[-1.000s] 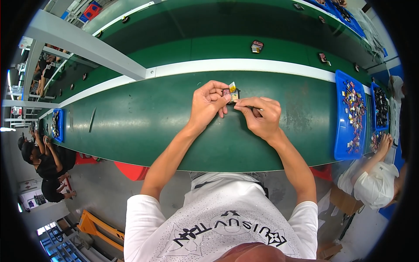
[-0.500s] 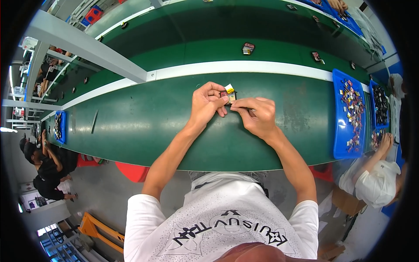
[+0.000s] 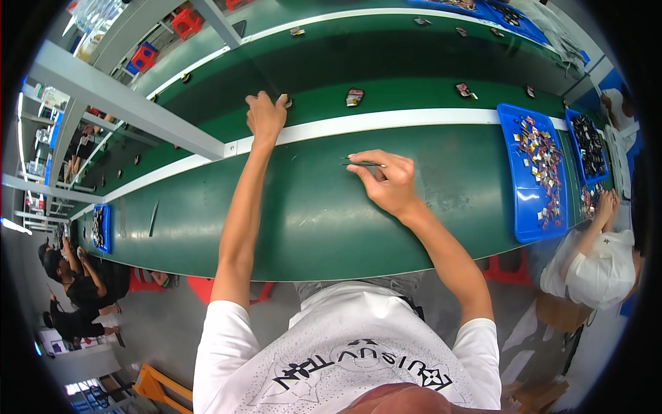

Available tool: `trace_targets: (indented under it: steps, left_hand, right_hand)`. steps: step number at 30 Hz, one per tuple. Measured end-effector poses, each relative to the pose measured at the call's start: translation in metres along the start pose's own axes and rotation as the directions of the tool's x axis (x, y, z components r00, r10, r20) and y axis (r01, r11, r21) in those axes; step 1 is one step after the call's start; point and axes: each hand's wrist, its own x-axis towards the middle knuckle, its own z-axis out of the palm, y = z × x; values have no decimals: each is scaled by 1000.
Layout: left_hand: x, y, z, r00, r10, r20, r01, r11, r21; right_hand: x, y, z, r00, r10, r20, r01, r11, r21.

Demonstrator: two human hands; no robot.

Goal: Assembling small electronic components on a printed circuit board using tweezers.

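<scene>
My left hand (image 3: 265,117) reaches over the white rail onto the far green belt, fingers apart. Next to its thumb tip lies a small dark piece with a pale patch (image 3: 287,101); whether they touch is hard to see. My right hand (image 3: 389,181) is above the near green bench (image 3: 317,214), pinching thin metal tweezers (image 3: 365,165) whose tips point left and stand slightly apart with nothing visible between them. Farther along the belt, to the right of my left hand, sits a small dark, red and white piece (image 3: 355,97).
A white rail (image 3: 400,119) divides bench from belt. A blue tray of small coloured parts (image 3: 529,196) stands right, beside a blue bin of black parts (image 3: 588,148). A thin metal strip (image 3: 153,217) lies left. A grey post (image 3: 131,103) slants across. Co-workers sit at both ends.
My left hand has gone from the bench, where both hands held a small piece, up and left to the belt. My right hand stays over the bench with the tweezers. The view has shifted.
</scene>
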Motion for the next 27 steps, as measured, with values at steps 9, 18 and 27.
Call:
trace_targets:
  steps: [9, 18, 27]
  left_hand:
    - [29, 67, 49, 746, 651, 143, -615, 755, -230]
    - [28, 96, 67, 740, 451, 499, -537, 843, 34]
    - [10, 71, 28, 810, 202, 550, -64, 963, -260]
  right_hand:
    - [-1, 0, 0, 999, 13, 37, -12, 1000, -22]
    - [-2, 4, -4, 999, 13, 29, -12, 1000, -14]
    - [-2, 5, -4, 995, 86, 47, -87, 995, 38]
